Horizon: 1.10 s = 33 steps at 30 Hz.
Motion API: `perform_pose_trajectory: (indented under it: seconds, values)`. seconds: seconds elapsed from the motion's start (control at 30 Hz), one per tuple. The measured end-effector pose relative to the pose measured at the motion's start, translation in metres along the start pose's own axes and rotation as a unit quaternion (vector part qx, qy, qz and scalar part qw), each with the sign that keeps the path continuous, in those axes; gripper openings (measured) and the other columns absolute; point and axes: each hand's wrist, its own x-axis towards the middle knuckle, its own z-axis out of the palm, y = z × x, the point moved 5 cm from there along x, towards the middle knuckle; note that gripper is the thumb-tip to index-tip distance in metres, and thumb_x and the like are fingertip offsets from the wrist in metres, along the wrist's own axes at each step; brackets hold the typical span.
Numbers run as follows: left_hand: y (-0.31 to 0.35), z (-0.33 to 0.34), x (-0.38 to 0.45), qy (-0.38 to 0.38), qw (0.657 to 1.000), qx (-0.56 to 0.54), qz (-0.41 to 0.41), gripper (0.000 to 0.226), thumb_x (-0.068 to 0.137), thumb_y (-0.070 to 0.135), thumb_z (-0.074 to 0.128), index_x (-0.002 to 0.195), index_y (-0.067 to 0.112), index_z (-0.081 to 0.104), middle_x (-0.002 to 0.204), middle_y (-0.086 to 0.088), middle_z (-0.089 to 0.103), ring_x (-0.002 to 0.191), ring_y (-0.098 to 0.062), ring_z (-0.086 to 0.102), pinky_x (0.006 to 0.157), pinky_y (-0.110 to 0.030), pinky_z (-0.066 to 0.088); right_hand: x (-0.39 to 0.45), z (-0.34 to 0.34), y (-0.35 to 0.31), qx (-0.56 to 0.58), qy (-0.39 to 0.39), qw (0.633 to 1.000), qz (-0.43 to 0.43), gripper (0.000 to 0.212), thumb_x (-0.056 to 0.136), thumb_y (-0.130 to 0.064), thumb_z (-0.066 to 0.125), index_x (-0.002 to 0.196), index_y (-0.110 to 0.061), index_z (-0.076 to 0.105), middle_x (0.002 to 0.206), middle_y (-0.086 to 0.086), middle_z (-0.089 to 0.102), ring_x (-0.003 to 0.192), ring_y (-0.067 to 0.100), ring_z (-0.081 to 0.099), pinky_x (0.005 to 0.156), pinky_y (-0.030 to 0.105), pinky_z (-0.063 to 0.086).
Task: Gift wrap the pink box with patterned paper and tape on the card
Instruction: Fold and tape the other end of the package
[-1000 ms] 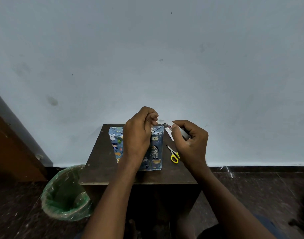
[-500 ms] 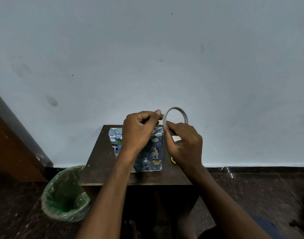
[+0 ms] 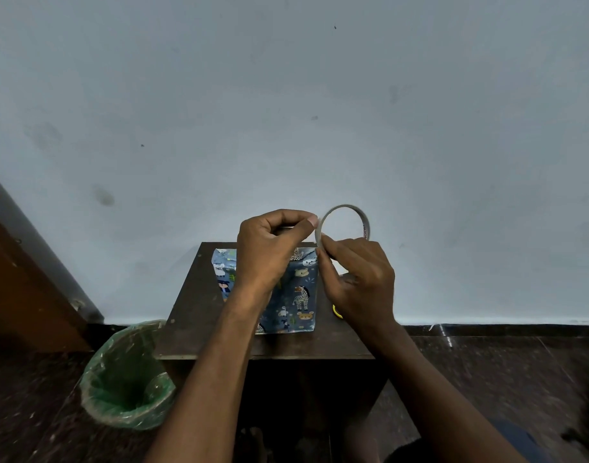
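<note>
Since the earlier frames, the thin grey ring-shaped tape roll [image 3: 344, 225] has come up from lying flat in the right hand to stand upright against the wall, and both hands have barely shifted in the last half second.

In the head view, the right hand [image 3: 358, 280] pinches the roll at its lower left edge with curled fingers. The left hand [image 3: 269, 248] is curled, thumb and forefinger pinched together just beside the roll's rim; whether a tape end sits between them cannot be told. Below the hands, the box wrapped in blue animal-patterned paper [image 3: 299, 295] lies on the dark brown wooden table [image 3: 186, 315]. A yellow scissor handle [image 3: 336, 311] peeks out under the right hand. A green-lined bin [image 3: 126, 375] stands on the floor at the table's left.
</note>
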Motion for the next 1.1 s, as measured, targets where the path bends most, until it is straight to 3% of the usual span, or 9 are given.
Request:
perform_pose_trajectory:
  seconds: [0.3, 0.43, 0.63, 0.73, 0.77, 0.83, 0.93, 1.0, 1.1]
  values:
    - [-0.008, 0.004, 0.002, 0.017, 0.999, 0.034, 0.001, 0.003, 0.092, 0.031, 0.082, 0.092, 0.028, 0.084, 0.084, -0.005, 0.08, 0.087, -0.033, 0.076, 0.089, -0.05, 0.062, 0.007, 0.0, -0.002, 0.119, -0.033, 0.988, 0.098, 0.005, 0.089, -0.008, 0.075, 0.091, -0.01, 0.079, 0.069, -0.001, 0.067, 0.062, 0.018, 0.06, 0.06, 0.03, 0.047]
    - [-0.009, 0.002, 0.005, 0.021, 0.999, 0.035, 0.022, 0.004, 0.096, 0.023, 0.079, 0.093, 0.023, 0.081, 0.088, 0.007, 0.08, 0.087, -0.01, 0.074, 0.086, -0.035, 0.06, 0.009, 0.004, 0.0, 0.2, -0.062, 0.959, 0.192, 0.008, 0.091, -0.01, 0.075, 0.083, -0.012, 0.076, 0.058, 0.0, 0.054, 0.052, 0.012, 0.046, 0.052, 0.026, 0.039]
    - [-0.006, 0.006, 0.003, -0.025, 0.997, 0.051, 0.042, 0.006, 0.102, 0.019, 0.071, 0.099, 0.018, 0.076, 0.094, 0.006, 0.083, 0.098, -0.011, 0.077, 0.089, -0.036, 0.059, 0.004, 0.011, 0.006, 0.184, -0.057, 0.946, 0.261, 0.014, 0.091, -0.013, 0.077, 0.077, -0.017, 0.073, 0.054, -0.005, 0.053, 0.049, 0.01, 0.045, 0.052, 0.026, 0.04]
    - [-0.003, 0.005, 0.001, -0.015, 0.998, 0.047, 0.037, 0.007, 0.105, 0.026, 0.068, 0.103, 0.022, 0.073, 0.092, 0.007, 0.083, 0.066, -0.007, 0.07, 0.069, -0.035, 0.055, 0.003, 0.013, 0.01, 0.176, -0.071, 0.94, 0.285, 0.018, 0.093, -0.019, 0.076, 0.075, -0.018, 0.073, 0.052, 0.0, 0.056, 0.051, 0.023, 0.053, 0.058, 0.028, 0.046]
    - [-0.003, 0.005, 0.0, -0.015, 0.998, 0.057, 0.039, 0.007, 0.105, 0.028, 0.067, 0.104, 0.023, 0.072, 0.091, 0.008, 0.083, 0.049, -0.006, 0.055, 0.058, -0.031, 0.047, 0.003, 0.013, 0.012, 0.184, -0.076, 0.935, 0.294, 0.018, 0.093, -0.02, 0.075, 0.075, -0.019, 0.075, 0.053, 0.001, 0.058, 0.053, 0.025, 0.056, 0.059, 0.029, 0.048]
    - [-0.004, 0.006, 0.001, -0.027, 0.996, 0.074, 0.04, 0.006, 0.105, 0.031, 0.068, 0.106, 0.026, 0.071, 0.09, 0.008, 0.083, 0.041, -0.006, 0.037, 0.055, -0.025, 0.038, 0.0, 0.013, 0.013, 0.188, -0.077, 0.93, 0.307, 0.017, 0.094, -0.022, 0.075, 0.077, -0.021, 0.077, 0.055, 0.001, 0.063, 0.054, 0.026, 0.06, 0.059, 0.034, 0.052]
    - [-0.007, 0.009, 0.002, -0.06, 0.994, 0.091, 0.027, 0.016, 0.095, 0.03, 0.08, 0.109, 0.032, 0.071, 0.089, 0.008, 0.082, 0.068, -0.012, 0.073, 0.074, -0.042, 0.059, -0.002, 0.013, 0.014, 0.186, -0.068, 0.924, 0.326, 0.021, 0.095, -0.028, 0.073, 0.075, -0.024, 0.076, 0.056, 0.003, 0.064, 0.054, 0.028, 0.063, 0.059, 0.044, 0.054]
    - [-0.009, 0.01, 0.002, -0.064, 0.992, 0.108, 0.017, 0.026, 0.089, 0.03, 0.086, 0.109, 0.035, 0.072, 0.09, 0.011, 0.082, 0.08, -0.025, 0.078, 0.084, -0.055, 0.061, -0.003, 0.013, 0.015, 0.191, -0.061, 0.917, 0.345, 0.022, 0.096, -0.033, 0.073, 0.076, -0.024, 0.076, 0.058, -0.001, 0.067, 0.056, 0.026, 0.066, 0.059, 0.045, 0.056]
    - [-0.011, 0.009, 0.004, -0.049, 0.992, 0.113, 0.019, 0.027, 0.087, 0.027, 0.087, 0.108, 0.035, 0.072, 0.088, 0.011, 0.082, 0.08, -0.021, 0.079, 0.084, -0.056, 0.062, -0.004, 0.012, 0.013, 0.208, -0.064, 0.912, 0.347, 0.014, 0.095, -0.028, 0.075, 0.082, -0.023, 0.079, 0.066, -0.006, 0.073, 0.061, 0.02, 0.07, 0.062, 0.043, 0.059]
